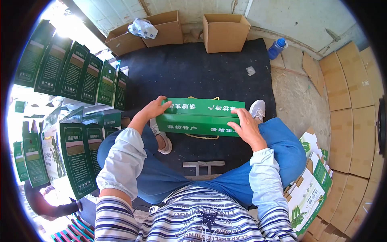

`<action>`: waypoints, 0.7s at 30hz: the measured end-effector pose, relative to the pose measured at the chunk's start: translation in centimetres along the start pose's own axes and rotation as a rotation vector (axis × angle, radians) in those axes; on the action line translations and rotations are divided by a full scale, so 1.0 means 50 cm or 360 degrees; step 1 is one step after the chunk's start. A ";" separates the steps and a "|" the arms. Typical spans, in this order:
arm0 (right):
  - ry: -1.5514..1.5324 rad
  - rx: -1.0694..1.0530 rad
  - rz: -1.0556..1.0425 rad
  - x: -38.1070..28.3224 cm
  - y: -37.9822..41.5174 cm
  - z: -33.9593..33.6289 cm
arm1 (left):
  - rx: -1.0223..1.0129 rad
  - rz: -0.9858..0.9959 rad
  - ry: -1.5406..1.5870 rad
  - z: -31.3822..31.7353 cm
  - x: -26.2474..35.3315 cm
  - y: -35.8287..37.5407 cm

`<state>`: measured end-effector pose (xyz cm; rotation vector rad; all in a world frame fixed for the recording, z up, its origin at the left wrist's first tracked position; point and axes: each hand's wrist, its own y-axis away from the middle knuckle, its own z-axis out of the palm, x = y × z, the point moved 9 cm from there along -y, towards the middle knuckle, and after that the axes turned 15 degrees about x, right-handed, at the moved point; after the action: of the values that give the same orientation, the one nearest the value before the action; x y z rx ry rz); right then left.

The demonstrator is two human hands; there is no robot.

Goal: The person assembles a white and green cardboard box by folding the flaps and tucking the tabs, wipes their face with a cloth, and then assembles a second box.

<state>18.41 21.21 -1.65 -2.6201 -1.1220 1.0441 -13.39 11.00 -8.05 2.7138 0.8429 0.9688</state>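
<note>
A green cardboard gift box (201,117) with white Chinese lettering lies between my knees, its long side running left to right. Loops of yellowish cord (203,98) stick out from its far and near edges. My left hand (156,109) grips the box's left end, fingertips on the top panel. At the right end, my right hand (249,128) is closed around it, thumb on the near panel and fingers over the far part. The box's underside is hidden.
Rows of upright green printed boxes (72,72) stand at left. Flat green-and-white cartons (308,193) lean at right, beside stacked brown cartons (340,121). Open brown boxes (225,34) and a blue bottle (276,48) stand beyond the black mat (193,68).
</note>
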 end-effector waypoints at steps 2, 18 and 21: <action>-0.0013 0.0070 -0.0066 -0.005 -0.005 0.007 | 0.0088 0.0071 -0.0114 -0.008 0.012 0.010; 0.0201 0.0061 -0.0089 0.023 0.015 0.047 | 0.0494 0.0898 -0.1379 0.082 0.109 0.154; 0.0263 0.0020 -0.0078 0.023 0.012 0.051 | 0.0479 0.0918 -0.1383 0.087 0.107 0.153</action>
<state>17.72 21.14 -4.40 -2.5988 -1.1317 0.8055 -3.77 7.84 -6.22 3.2029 0.0309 -0.3814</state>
